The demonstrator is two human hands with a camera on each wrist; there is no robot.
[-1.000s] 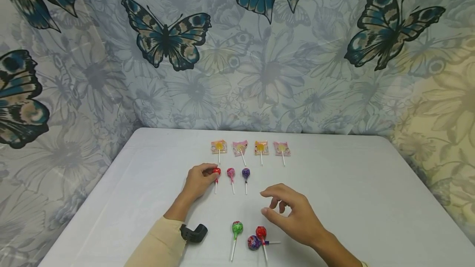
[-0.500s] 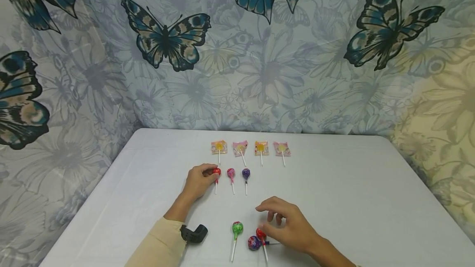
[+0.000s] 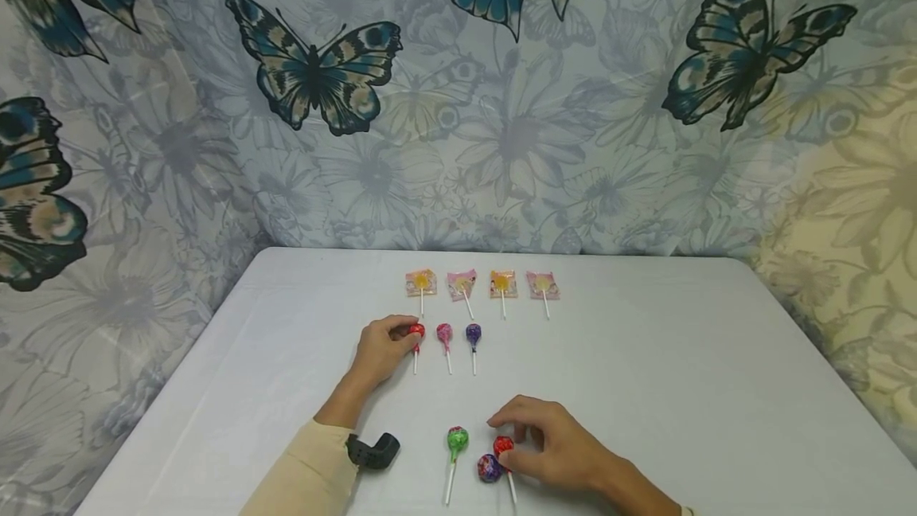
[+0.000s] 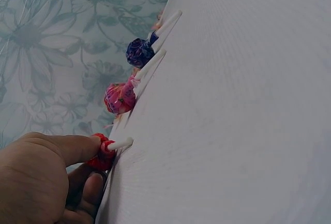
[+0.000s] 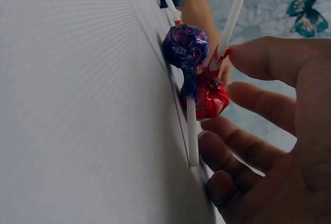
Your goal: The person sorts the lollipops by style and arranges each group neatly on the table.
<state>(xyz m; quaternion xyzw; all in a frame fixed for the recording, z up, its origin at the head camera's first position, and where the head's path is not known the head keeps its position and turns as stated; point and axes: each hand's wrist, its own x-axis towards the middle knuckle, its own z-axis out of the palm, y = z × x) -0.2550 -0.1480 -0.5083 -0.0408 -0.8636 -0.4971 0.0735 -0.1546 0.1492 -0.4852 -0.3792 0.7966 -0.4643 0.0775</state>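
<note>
In the head view my left hand (image 3: pixel 381 350) pinches a red-wrapped lollipop (image 4: pixel 106 151) lying on the white table, at the left end of a row. Beside it lie a pink lollipop (image 3: pixel 444 333) and a dark purple one (image 3: pixel 474 334). My right hand (image 3: pixel 555 443) is around a second red lollipop (image 5: pixel 209 99). Its thumb is at the wrapper's neck, while the other fingers are spread and slightly bent near the candy head. This red lollipop leans across a purple-blue one (image 5: pixel 186 47). A green lollipop (image 3: pixel 457 440) lies to their left.
Behind the middle row, several flat-wrapped lollipops (image 3: pixel 462 285) in orange and pink wrappers form a back row on the table (image 3: pixel 680 357). A black strap device (image 3: pixel 374 451) sits at the left sleeve. Butterfly-patterned cloth (image 3: pixel 516 142) hangs behind the table.
My right hand has come down and nearer to the red lollipop, with its thumb now at it. The left hand stays on its red lollipop. The head view has shifted slightly.
</note>
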